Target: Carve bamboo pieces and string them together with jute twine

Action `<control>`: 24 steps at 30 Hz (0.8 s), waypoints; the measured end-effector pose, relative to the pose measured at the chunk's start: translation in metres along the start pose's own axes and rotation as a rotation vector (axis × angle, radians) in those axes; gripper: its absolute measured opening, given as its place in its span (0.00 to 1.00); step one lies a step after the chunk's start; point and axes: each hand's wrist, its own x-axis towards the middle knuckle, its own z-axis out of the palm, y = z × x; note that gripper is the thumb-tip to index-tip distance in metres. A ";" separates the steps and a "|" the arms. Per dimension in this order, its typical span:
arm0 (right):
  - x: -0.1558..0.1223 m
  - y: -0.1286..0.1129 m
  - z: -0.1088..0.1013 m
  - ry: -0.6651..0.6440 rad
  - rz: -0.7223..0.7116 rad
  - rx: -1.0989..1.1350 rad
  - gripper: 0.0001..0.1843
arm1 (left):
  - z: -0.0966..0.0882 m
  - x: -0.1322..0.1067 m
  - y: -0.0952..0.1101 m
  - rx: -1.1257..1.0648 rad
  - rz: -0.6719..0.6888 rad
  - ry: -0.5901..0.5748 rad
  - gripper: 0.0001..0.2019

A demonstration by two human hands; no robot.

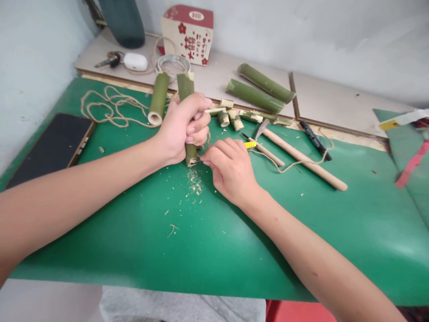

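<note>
My left hand (182, 127) is wrapped round a green bamboo tube (185, 87) that stands upright with its lower end on the green mat (234, 250). My right hand (229, 167) rests on the mat just right of the tube's base, fingers pinched together at the bottom rim, possibly on a thin twine; what they hold is too small to name. Bamboo shavings (194, 183) lie scattered below the tube's base. A second bamboo tube (158, 98) lies just left of the held one.
Jute twine (110, 105) is coiled at back left beside a dark tablet (53, 145). Short bamboo offcuts (229, 117), two long bamboo pieces (259, 89), a wooden-handled tool (303, 158), a small knife (256, 136) and a black pen (315, 139) lie at back right. A red-and-white box (187, 33) stands behind.
</note>
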 end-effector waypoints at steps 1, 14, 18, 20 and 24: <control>0.000 0.000 0.000 -0.007 0.003 -0.003 0.11 | 0.001 -0.001 0.000 -0.003 0.009 0.000 0.20; -0.002 -0.001 -0.002 0.059 -0.037 0.026 0.11 | 0.000 -0.002 -0.004 -0.033 0.011 -0.069 0.22; -0.002 -0.001 -0.002 0.071 -0.047 0.036 0.12 | 0.001 -0.002 -0.003 -0.033 -0.025 -0.025 0.23; -0.003 -0.001 -0.002 0.092 -0.053 0.049 0.12 | -0.001 0.000 -0.001 -0.033 -0.067 0.002 0.24; -0.004 0.002 -0.003 0.124 -0.045 0.107 0.11 | -0.008 0.003 0.006 -0.044 -0.190 0.002 0.20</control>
